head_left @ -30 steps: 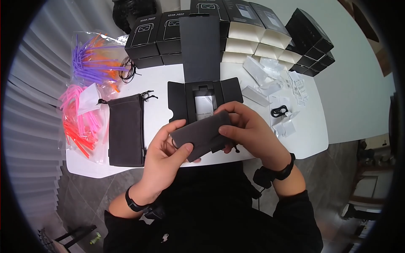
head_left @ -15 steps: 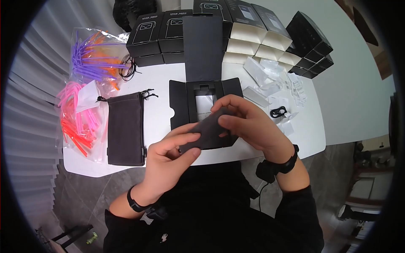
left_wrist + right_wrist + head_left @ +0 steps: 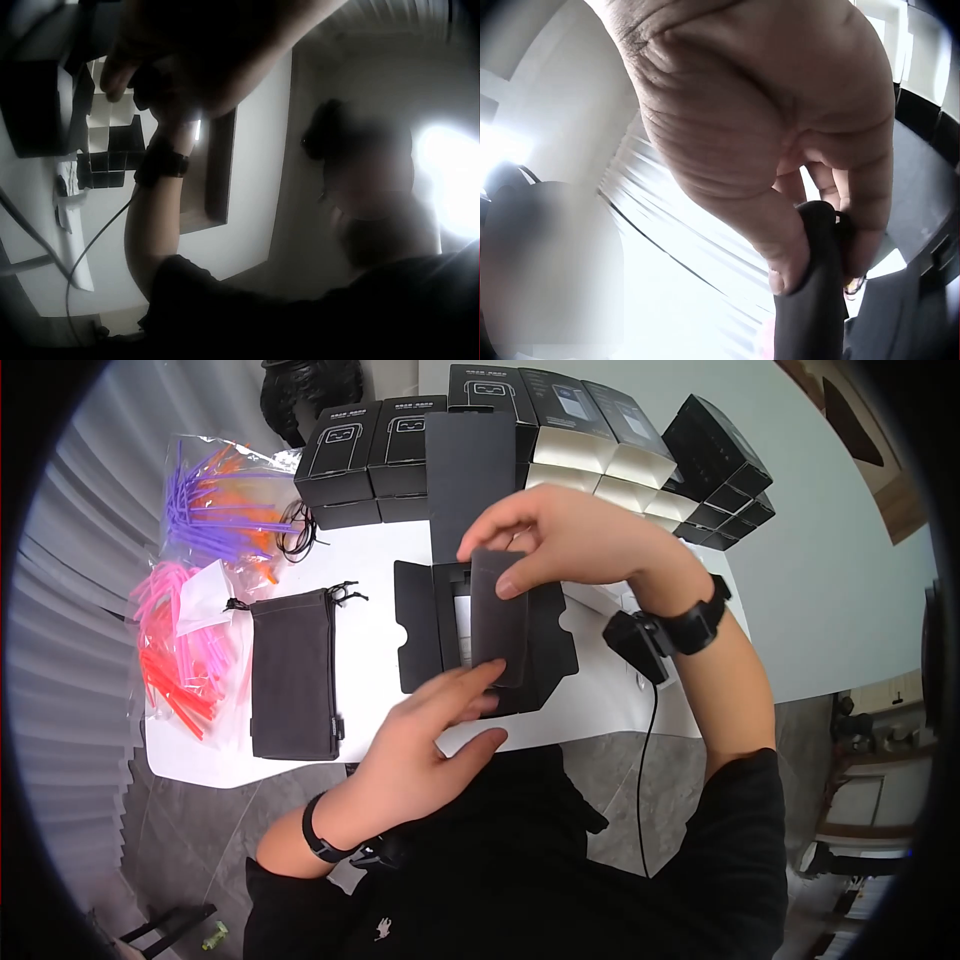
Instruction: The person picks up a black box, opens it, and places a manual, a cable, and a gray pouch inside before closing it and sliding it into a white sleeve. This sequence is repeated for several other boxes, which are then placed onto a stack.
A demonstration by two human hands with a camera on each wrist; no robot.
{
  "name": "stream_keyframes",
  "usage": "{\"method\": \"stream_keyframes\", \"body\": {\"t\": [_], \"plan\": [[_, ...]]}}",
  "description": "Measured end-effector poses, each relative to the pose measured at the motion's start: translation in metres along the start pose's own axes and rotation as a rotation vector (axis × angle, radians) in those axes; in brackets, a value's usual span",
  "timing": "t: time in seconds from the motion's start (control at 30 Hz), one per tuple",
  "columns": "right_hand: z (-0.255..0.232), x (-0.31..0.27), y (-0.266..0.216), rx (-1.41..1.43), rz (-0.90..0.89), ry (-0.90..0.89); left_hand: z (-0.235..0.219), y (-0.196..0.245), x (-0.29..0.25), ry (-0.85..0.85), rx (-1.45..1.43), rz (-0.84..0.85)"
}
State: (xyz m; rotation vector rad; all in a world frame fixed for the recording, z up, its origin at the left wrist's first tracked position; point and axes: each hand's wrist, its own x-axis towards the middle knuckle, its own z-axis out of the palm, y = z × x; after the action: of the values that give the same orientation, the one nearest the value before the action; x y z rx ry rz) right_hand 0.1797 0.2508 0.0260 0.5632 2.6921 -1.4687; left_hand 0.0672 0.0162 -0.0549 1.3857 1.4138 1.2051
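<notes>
A folded dark grey drawstring pouch [image 3: 497, 625] stands lengthwise over the open black box [image 3: 418, 625], covering part of its inside. My right hand [image 3: 575, 540] pinches the pouch's far end, thumb on the near face and fingers behind. In the right wrist view, the thumb presses the dark fabric [image 3: 810, 322] near its rounded fold. My left hand [image 3: 430, 730] has its fingertips at the pouch's lower end, with the thumb held apart. White paper shows in the box beside the pouch. The left wrist view is dark, with the left hand [image 3: 217, 52] at its top.
Another drawstring pouch [image 3: 292, 675] lies flat on the white table [image 3: 200, 765] at the left. Beyond it are bags of purple sticks [image 3: 215, 500] and pink sticks [image 3: 180, 600], plus a black cable [image 3: 297, 530]. Black boxes [image 3: 340, 455] are stacked along the back.
The pouch has swung from slanting near me to lengthwise over the box. My right hand has moved up and away to its far end; the left hand's grip has loosened to fingertips at its lower end.
</notes>
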Motion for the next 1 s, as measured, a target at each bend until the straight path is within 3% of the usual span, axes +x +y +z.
{"method": "stream_keyframes", "body": {"t": [0.07, 0.2, 0.3, 0.4, 0.43, 0.53, 0.63, 0.73, 0.83, 0.9, 0.93, 1.0], "plan": [[0.003, 0.011, 0.016, -0.149, 0.053, -0.052, 0.001, -0.001, -0.006, -0.086, 0.129, -0.123], [0.016, 0.033, 0.063, 0.140, 0.215, -0.168, 0.009, -0.025, -0.007, 0.103, 0.640, 0.344], [0.023, 0.039, 0.065, -0.018, 0.207, -0.194, 0.014, -0.026, -0.004, 0.070, 0.805, 0.349], [0.031, 0.039, 0.050, -0.055, 0.303, -0.224, 0.016, -0.035, -0.003, 0.020, 0.833, 0.321], [0.034, 0.042, 0.052, -0.201, 0.212, -0.255, 0.016, -0.037, -0.003, 0.012, 0.840, 0.317], [0.042, 0.040, 0.045, -0.303, 0.233, -0.224, 0.015, -0.041, -0.001, -0.002, 0.854, 0.313], [0.053, 0.046, 0.066, -0.554, -0.080, -0.163, 0.015, -0.046, 0.000, 0.005, 0.850, 0.324], [0.063, 0.039, 0.045, -0.726, 0.151, -0.191, 0.014, -0.048, 0.001, 0.016, 0.846, 0.322], [0.073, 0.030, 0.053, -0.789, 0.081, -0.093, 0.015, -0.047, 0.002, 0.023, 0.819, 0.313], [0.074, 0.019, 0.059, -0.741, -0.050, 0.108, 0.012, -0.044, 0.002, 0.026, 0.770, 0.309], [0.072, 0.012, 0.062, -0.715, -0.117, 0.209, 0.007, -0.042, 0.001, 0.131, 0.695, 0.341], [0.056, -0.014, 0.046, -0.377, 0.005, 0.411, -0.007, -0.040, -0.004, 0.339, 0.541, 0.398]]}}
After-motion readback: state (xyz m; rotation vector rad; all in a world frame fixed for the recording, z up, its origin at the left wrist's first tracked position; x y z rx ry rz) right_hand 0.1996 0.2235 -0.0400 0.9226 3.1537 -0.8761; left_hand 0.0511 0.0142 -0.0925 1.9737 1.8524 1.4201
